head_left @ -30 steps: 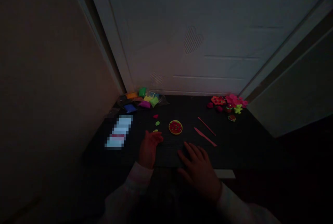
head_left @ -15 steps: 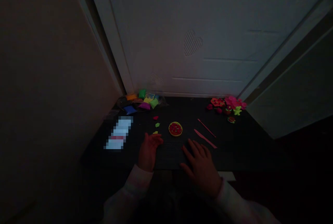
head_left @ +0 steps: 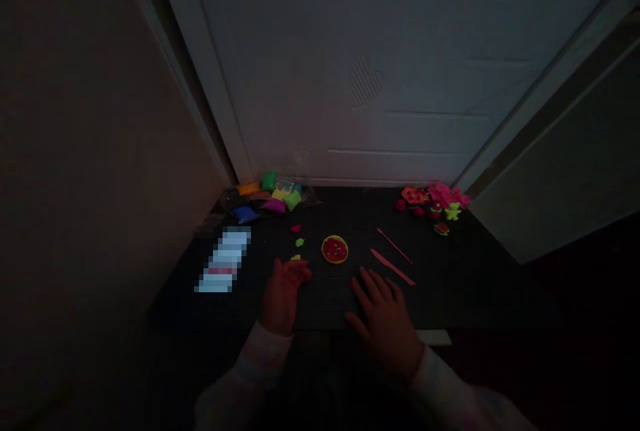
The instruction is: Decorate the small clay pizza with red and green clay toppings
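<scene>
A small round clay pizza (head_left: 335, 250), red with a yellow rim and pale specks, lies on the dark table (head_left: 320, 297). My left hand (head_left: 283, 294) rests turned on its side to the lower left of it, fingers apart and holding nothing. Just beyond those fingers sits a yellow clay bit (head_left: 296, 257), partly hidden. A green bit (head_left: 299, 243) and a red bit (head_left: 296, 229) lie farther back. Palm down with fingers spread, my right hand (head_left: 383, 311) is on the table's near side. Close to its fingertips are a pink plastic knife (head_left: 393, 267) and a thin pink stick tool (head_left: 395, 246).
Several coloured clay packets (head_left: 273, 201) lie at the back left. A bright pixelated rectangle (head_left: 225, 261) is at the left. Pink flower shapes (head_left: 445, 196), a yellow figure (head_left: 453, 211) and a small burger shape (head_left: 441, 229) stand at the back right. A white door (head_left: 320, 84) rises behind the table.
The view has shifted slightly, so the table things appear a little farther left. Both hands keep nearly the same pose, and nothing on the table has been picked up.
</scene>
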`<act>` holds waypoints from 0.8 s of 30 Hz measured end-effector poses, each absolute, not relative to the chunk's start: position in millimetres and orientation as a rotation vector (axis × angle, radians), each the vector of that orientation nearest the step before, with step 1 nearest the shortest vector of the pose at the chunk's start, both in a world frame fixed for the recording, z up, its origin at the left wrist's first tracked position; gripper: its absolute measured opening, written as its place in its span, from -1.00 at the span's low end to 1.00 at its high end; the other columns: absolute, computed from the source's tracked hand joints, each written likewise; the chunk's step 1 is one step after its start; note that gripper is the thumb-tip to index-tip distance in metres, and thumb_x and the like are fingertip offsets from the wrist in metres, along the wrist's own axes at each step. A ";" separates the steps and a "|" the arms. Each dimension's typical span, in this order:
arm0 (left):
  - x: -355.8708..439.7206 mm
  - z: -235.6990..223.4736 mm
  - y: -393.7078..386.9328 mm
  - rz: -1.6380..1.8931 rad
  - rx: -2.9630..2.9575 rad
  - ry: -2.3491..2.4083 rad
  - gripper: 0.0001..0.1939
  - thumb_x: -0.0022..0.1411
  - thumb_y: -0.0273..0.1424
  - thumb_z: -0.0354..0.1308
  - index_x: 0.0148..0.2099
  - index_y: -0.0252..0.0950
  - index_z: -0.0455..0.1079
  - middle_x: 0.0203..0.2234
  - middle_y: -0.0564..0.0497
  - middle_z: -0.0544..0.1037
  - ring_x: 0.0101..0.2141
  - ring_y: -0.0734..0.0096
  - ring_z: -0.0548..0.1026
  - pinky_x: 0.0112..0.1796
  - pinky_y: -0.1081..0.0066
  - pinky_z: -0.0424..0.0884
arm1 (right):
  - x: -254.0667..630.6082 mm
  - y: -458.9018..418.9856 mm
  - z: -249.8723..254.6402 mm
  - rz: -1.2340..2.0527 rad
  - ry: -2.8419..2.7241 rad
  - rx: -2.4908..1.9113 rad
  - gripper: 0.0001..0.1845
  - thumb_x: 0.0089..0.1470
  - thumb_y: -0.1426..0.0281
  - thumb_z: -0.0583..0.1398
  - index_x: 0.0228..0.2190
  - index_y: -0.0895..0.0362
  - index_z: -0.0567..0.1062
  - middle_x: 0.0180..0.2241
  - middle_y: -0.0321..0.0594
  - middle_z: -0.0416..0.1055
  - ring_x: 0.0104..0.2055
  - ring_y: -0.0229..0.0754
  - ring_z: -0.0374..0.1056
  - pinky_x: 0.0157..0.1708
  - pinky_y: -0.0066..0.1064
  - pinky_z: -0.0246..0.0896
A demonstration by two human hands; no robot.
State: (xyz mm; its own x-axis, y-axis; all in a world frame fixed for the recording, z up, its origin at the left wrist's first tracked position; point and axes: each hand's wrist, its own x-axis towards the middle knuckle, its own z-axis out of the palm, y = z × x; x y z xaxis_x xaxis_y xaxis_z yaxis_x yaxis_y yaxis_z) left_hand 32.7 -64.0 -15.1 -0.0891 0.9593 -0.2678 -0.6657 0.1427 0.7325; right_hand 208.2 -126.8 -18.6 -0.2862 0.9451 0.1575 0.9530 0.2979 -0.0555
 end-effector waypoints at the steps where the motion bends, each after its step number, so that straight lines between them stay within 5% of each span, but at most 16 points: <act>1: 32.6 -15.4 -63.8 1.423 0.432 0.885 -0.56 0.07 -0.10 0.03 -0.51 -0.39 0.45 -0.61 -0.03 0.50 -0.52 0.45 0.42 -0.39 0.42 0.31 | 209.5 -125.6 -19.4 -0.091 -2.375 -1.796 -0.46 0.07 0.10 -0.05 0.01 0.12 0.26 0.10 -0.08 0.13 0.10 -0.01 0.03 0.02 -0.11 -0.16; 8: 32.5 -15.5 -64.4 1.413 0.436 0.887 -0.56 0.09 -0.10 0.01 -0.51 -0.39 0.46 -0.62 -0.03 0.49 -0.52 0.44 0.42 -0.39 0.42 0.30 | 221.5 -122.1 -18.7 -0.191 -2.324 -1.782 -0.44 0.09 0.17 -0.05 0.03 0.24 0.22 0.10 0.00 0.11 0.11 0.00 0.01 0.01 -0.14 -0.11; 14: 32.9 -13.8 -64.4 1.405 0.437 0.888 -0.57 0.08 -0.11 0.03 -0.50 -0.39 0.46 -0.62 -0.02 0.49 -0.51 0.44 0.42 -0.38 0.42 0.31 | 212.2 -126.7 -15.8 -0.078 -2.354 -1.798 -0.50 0.06 0.10 -0.05 0.03 -0.03 0.22 0.12 -0.08 0.09 0.12 -0.02 0.03 0.00 -0.10 -0.11; 24: 32.9 -15.1 -64.6 1.407 0.452 0.890 -0.55 0.07 -0.09 0.02 -0.50 -0.39 0.46 -0.62 -0.03 0.49 -0.52 0.44 0.42 -0.39 0.43 0.30 | 209.9 -125.6 -17.8 -0.077 -2.317 -1.831 -0.49 0.04 0.05 -0.05 -0.01 -0.06 0.27 0.12 -0.09 0.09 0.11 -0.01 0.03 0.00 -0.11 -0.12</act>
